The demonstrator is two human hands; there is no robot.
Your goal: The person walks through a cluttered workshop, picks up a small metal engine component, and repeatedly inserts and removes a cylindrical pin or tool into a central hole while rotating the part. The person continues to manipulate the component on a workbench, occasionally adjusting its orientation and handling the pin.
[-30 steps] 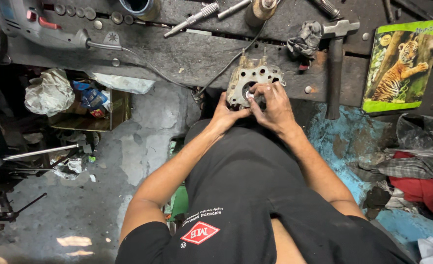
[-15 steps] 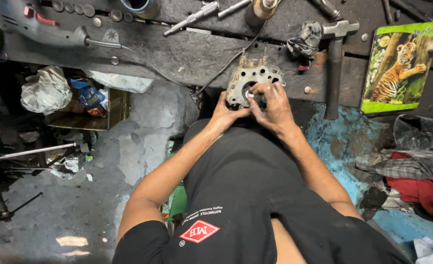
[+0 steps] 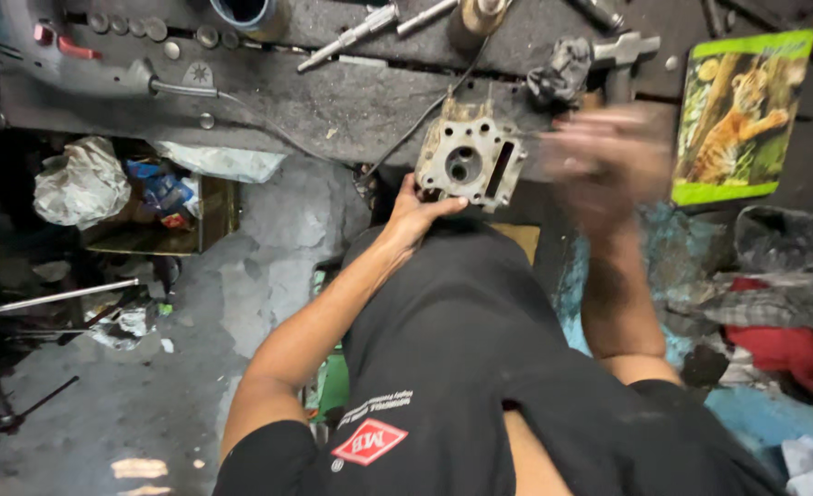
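A grey metal engine block (image 3: 469,162) with a round bore and several bolt holes rests at the near edge of a dark workbench (image 3: 351,101). My left hand (image 3: 417,209) grips its lower left corner. My right hand (image 3: 604,165) is raised to the right of the block, apart from it and blurred by motion. Whether it holds anything cannot be made out.
On the bench lie a hammer (image 3: 619,57), a dark rag (image 3: 558,72), metal rods (image 3: 351,35), a cable (image 3: 269,119) and a green card with a tiger picture (image 3: 741,115). Under the bench sit a box of bags (image 3: 154,207) and crumpled cloths (image 3: 778,321).
My right hand has left the block's face and swung up to the right. My left hand stays on the block's lower left corner.
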